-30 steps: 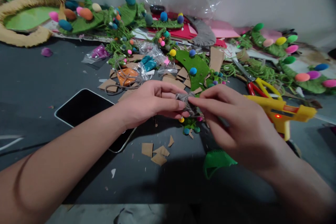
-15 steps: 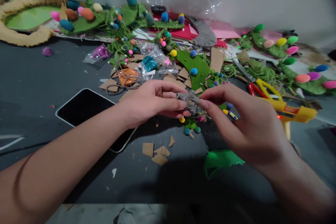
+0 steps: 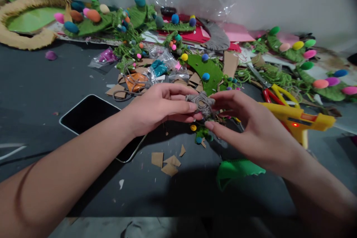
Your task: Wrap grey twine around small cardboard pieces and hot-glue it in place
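A small grey piece of coiled yarn, roughly star-shaped [image 3: 202, 104], is held up over the middle of the table. My left hand [image 3: 160, 106] pinches its left side between thumb and fingers. At its right side is my right hand [image 3: 240, 122], with the index fingertip at the upper right edge and the thumb lower down, apart from the index finger. Whether the right fingers grip the piece or a strand of it is too small to tell. Below the hands lies a green felt piece with small coloured balls [image 3: 202, 132].
A black phone [image 3: 92, 113] lies under my left forearm. Cardboard scraps [image 3: 170, 167] and a green strip [image 3: 237, 169] are nearer me. On the right are a yellow glue gun [image 3: 304, 119] and scissors [image 3: 267, 91]. Green garlands [image 3: 97, 24] line the back.
My right thumb has moved down and away from the index finger, and the right hand has opened wider. The grey piece has turned slightly, so more of its right side shows.
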